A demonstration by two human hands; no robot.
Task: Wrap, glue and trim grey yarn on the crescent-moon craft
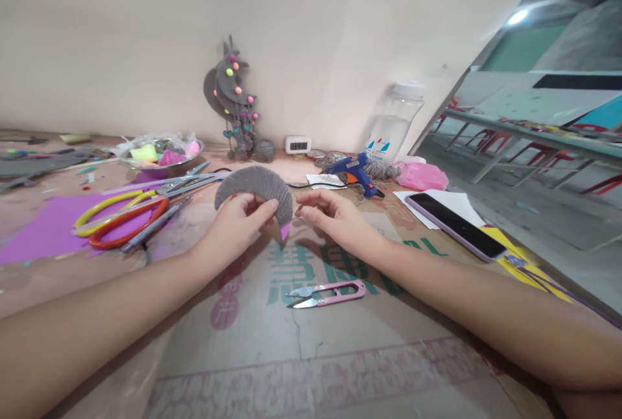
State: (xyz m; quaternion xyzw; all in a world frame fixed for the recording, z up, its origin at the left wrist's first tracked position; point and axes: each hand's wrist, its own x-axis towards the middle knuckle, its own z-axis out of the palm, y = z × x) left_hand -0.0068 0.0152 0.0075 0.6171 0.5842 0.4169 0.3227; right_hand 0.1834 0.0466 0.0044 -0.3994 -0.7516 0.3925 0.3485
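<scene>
In the middle of the head view, my left hand (247, 213) pinches a crescent moon shape (257, 184) wrapped in grey yarn. Its lower tip shows bare purple. Just right of that tip is my right hand (328, 213), its fingers curled and thumb and fingertips close together; whatever may be between them is too small to make out. Below both hands, pink-handled thread snips (328, 293) lie on the cardboard (233, 354), blades pointing left.
Scissors with yellow and red handles (129, 218) lie on purple sheet (48, 225) at left. Behind are a bowl of pompoms (162, 158), a grey moon decoration (233, 98), a small timer (298, 145), a blue glue gun (357, 171) and a bottle (391, 124). A phone (454, 225) rests at right.
</scene>
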